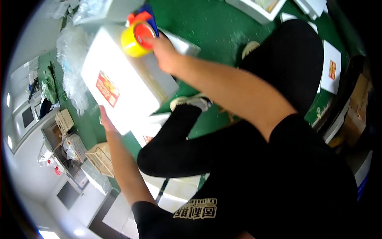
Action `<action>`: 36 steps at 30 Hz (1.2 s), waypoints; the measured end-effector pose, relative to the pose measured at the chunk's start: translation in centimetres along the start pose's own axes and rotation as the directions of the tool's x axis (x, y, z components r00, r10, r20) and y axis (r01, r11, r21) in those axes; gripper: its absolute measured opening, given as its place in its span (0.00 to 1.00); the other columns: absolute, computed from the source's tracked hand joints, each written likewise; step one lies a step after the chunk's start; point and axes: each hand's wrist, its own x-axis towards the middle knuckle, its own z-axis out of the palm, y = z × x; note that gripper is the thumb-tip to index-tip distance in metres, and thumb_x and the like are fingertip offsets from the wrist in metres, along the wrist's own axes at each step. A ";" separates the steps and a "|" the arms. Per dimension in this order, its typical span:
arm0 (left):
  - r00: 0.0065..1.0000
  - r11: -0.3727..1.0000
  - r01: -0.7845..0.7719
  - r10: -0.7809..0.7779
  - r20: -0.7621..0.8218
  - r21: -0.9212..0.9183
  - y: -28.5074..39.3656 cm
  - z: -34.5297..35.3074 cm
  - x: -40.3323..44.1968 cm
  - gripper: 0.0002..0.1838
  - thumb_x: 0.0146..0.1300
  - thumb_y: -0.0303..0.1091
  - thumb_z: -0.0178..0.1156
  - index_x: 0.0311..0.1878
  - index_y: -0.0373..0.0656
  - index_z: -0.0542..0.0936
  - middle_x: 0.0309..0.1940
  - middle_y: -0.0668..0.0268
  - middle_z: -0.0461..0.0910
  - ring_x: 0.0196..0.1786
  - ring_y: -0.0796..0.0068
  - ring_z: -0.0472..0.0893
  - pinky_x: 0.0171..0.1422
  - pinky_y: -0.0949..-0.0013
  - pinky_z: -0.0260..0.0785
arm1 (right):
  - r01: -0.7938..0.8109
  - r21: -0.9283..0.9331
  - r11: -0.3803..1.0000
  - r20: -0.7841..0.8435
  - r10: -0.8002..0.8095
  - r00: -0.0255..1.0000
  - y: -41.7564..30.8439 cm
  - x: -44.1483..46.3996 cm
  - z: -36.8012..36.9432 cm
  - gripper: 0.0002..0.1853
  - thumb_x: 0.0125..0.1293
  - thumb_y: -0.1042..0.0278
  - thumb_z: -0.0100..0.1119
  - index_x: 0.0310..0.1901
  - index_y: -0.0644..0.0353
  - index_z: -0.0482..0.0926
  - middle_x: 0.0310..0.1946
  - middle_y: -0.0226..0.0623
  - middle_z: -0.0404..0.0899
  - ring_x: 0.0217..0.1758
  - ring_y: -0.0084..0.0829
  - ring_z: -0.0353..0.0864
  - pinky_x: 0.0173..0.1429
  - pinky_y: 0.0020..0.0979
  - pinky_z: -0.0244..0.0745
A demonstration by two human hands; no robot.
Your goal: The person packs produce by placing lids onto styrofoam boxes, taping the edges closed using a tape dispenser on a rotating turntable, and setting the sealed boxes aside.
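My right hand [164,52] is closed on a tape dispenser [145,35] with a red hub, a blue frame and a roll of yellow tape [131,42]. It is held at the upper edge of a white foam box [129,89], which stands tilted with a red and yellow label [107,88] on its broad white face. A band of tape seems to run along the box's side seam. At the lower left edge of the box, my left hand [107,120] grips it, some fingers hidden behind.
Clear plastic bags [73,63] lie left of the box on the green floor [217,44]. Another open foam box [258,10] stands at the top. A labelled white lid [331,67] lies at the right. Beige baskets [99,159] are at the lower left. My bent legs flank the work.
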 end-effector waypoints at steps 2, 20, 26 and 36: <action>0.977 0.995 0.031 -0.010 -0.213 0.094 -0.4 -0.9 0.0 0.35 0.76 0.55 0.46 0.74 0.36 0.61 0.67 0.54 0.71 0.65 0.55 0.74 0.68 0.53 0.68 | 0.014 0.166 0.986 -0.180 0.016 0.983 2.3 0.6 3.1 0.20 0.70 0.62 0.59 0.61 0.55 0.72 0.53 0.34 0.79 0.57 0.29 0.77 0.62 0.33 0.72; 0.932 0.923 -0.212 0.289 -0.219 0.320 -2.3 -3.1 -0.8 0.28 0.48 0.17 0.65 0.57 0.35 0.76 0.53 0.55 0.76 0.57 0.60 0.76 0.66 0.59 0.66 | -0.254 0.641 0.725 0.220 0.143 0.965 1.5 6.8 3.6 0.14 0.75 0.65 0.45 0.56 0.57 0.74 0.45 0.37 0.77 0.51 0.38 0.76 0.72 0.51 0.66; 0.569 0.575 -0.229 0.734 -0.371 0.786 10.5 -3.3 -8.8 0.23 0.74 0.39 0.48 0.64 0.33 0.75 0.59 0.54 0.78 0.62 0.61 0.76 0.69 0.59 0.65 | -0.199 -0.054 0.978 0.096 0.204 0.974 -5.9 3.2 2.5 0.27 0.69 0.64 0.56 0.69 0.52 0.67 0.54 0.38 0.79 0.55 0.35 0.80 0.56 0.48 0.79; 0.581 -0.497 -0.679 0.087 0.809 0.541 20.8 20.7 1.1 0.37 0.72 0.64 0.42 0.71 0.44 0.70 0.76 0.51 0.62 0.80 0.45 0.54 0.81 0.42 0.37 | 0.301 -0.933 0.200 0.351 0.308 0.884 -10.9 6.5 6.5 0.32 0.59 0.67 0.53 0.69 0.52 0.72 0.54 0.52 0.81 0.54 0.47 0.82 0.57 0.39 0.76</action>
